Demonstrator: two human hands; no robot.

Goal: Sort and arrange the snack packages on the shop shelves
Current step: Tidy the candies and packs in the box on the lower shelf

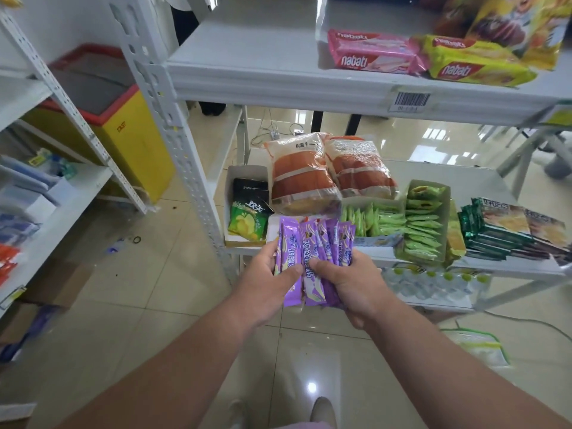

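The purple snack sticks I hold are wrapped in glossy plastic film. My shelf is smooth white-painted metal, its upright perforated. The bread bags are clear, crinkled plastic. The chip packets sit in a matt cardboard box. The floor tiles are polished and reflective.

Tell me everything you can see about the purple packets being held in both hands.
The purple packets are a fanned bunch of about five long, narrow, glossy wrappers, foil or plastic by the look, printed with white lettering and paler purple bands. They stand roughly upright, tops leaning toward the middle shelf. The left hand grips the bunch's left side, thumb across the front; the right hand clasps the right side. They are held in the air at the shelf's front edge, not resting on it.
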